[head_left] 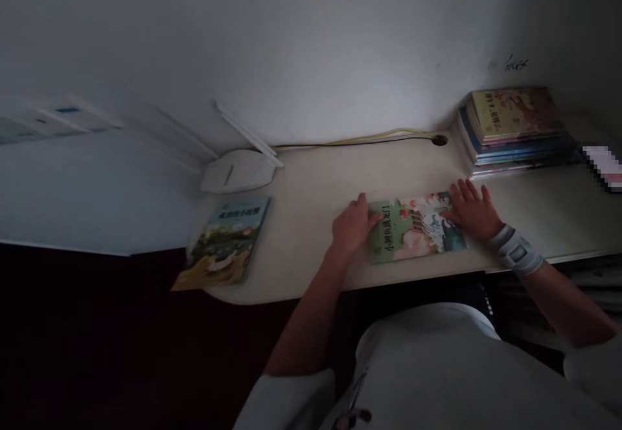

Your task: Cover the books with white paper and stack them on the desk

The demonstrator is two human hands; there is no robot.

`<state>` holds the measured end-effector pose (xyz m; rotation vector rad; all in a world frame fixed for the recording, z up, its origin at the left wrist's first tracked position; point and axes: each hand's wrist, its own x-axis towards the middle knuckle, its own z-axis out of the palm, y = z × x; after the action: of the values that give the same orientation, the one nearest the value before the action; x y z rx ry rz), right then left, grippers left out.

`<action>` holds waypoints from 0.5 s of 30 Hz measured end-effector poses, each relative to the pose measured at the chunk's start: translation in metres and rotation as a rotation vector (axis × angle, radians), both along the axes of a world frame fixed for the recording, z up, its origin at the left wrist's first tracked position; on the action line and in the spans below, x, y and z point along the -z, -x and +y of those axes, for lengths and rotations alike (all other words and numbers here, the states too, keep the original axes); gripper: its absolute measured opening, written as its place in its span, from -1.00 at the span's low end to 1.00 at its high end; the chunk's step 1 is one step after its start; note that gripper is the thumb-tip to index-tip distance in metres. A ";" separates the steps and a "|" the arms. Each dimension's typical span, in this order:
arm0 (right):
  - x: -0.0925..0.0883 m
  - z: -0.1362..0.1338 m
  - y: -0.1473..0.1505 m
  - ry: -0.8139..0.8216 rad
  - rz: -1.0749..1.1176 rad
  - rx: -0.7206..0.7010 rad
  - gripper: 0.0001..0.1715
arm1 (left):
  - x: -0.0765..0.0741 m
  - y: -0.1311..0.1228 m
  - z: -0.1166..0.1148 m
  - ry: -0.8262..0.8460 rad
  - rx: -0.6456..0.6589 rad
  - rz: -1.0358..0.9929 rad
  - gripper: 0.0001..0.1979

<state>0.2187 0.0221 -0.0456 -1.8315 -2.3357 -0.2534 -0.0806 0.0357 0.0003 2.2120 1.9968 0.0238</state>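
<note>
Picture book (415,228) lies crosswise on the desk (311,190), inverted, left hand (352,224) and right hand (471,210) spread on its ends.

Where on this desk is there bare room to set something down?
The widest bare patch of the cream desk lies between the white plastic object and the green picture book under the left hand and right hand. A second strip runs right of that book, below the book stack. It's crowded around the hands and stack.

Cream desk (311,184): book stack (515,129) right, picture book (413,228) centre, second book (221,242) left, white lamp (238,171)
</note>
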 end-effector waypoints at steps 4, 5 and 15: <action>-0.014 0.003 0.026 -0.037 0.065 -0.105 -0.19 | 0.005 -0.019 -0.013 -0.243 0.280 0.026 -0.41; -0.015 -0.001 0.036 -0.024 0.073 -0.180 -0.19 | 0.009 -0.029 -0.016 -0.231 0.387 0.024 -0.39; 0.002 -0.019 0.047 0.164 0.029 -0.285 -0.15 | 0.039 -0.032 -0.022 -0.051 0.425 0.018 -0.26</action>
<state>0.1717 0.0036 -0.0477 -1.5241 -2.6247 0.0016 -0.0482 0.0139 -0.0390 2.6285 1.5082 0.0030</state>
